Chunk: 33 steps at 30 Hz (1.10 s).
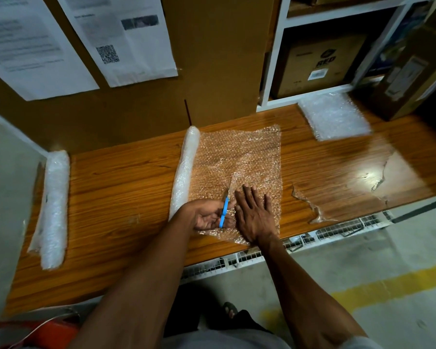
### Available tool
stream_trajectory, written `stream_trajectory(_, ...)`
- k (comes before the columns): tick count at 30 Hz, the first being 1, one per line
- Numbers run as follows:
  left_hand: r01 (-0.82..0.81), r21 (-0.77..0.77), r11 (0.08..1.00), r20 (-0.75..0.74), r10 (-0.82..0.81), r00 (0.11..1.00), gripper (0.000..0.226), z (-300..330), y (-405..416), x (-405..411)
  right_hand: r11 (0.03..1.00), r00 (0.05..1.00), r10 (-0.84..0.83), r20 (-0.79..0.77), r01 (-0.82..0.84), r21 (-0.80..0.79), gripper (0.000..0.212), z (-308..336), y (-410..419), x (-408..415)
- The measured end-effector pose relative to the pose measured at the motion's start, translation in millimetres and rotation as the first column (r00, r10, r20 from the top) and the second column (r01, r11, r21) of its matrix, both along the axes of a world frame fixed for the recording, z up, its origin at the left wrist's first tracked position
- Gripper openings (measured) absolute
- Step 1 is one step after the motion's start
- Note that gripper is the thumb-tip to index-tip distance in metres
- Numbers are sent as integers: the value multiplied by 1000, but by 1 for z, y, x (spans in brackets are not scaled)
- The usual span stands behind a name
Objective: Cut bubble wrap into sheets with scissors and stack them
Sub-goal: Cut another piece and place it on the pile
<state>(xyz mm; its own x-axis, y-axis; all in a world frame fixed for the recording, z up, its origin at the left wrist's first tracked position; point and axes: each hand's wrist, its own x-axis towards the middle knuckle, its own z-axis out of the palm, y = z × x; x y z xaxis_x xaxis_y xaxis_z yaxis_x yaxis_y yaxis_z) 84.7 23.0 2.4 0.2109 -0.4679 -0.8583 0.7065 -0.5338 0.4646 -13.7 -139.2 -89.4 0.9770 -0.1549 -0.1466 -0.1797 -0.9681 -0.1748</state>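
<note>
Nearest the lens, two bare forearms reaching over the near edge of the brown wood-grain tabletop [116, 187]. Left hand [208, 214] curled round the blue-handled scissors [224, 210], fingers through or around the handles, blades pointing away toward the far edge and already some way into the clear unrolled bubble wrap sheet [239, 157]. Right hand [256, 214] spread flat, fingers straight, pressing the sheet down just beside the cut line, probably to keep the light film taut and stop it from sliding or bunching under the blades.

Sheet still joined on its left side to the white bubble wrap roll [185, 170], lying from near edge toward far edge around mid-table; roll kept on that side so its weight anchors the web, by the look of it. Cut apparently running parallel to the roll, roughly a third done judging by blade position.

Second white bubble wrap roll [53, 210] parked at the left end, well apart. White stack of cut bubble wrap sheets [334, 115] at the far right corner, out of the cutting area.

White shelf unit [275, 54] behind the far edge: brown cardboard box [320, 64] in the lower compartment; contents not visible. Printed papers [121, 34] taped on brown board above.
</note>
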Motion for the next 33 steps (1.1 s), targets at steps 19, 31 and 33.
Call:
stream_trajectory(19,-96,36,995,2,96,995,30,-28,-1,3,997,997,-72,-37,72,6,71,8,-18,20)
stream_trajectory(31,20,-5,1000,30,-20,999,87,-6,-10,13,997,997,-77,-14,77,-14,66,4,-18,14)
stream_trajectory(33,13,-13,1000,37,-12,999,83,-6,-13,18,997,997,-82,-5,82,-14,64,3,-18,14)
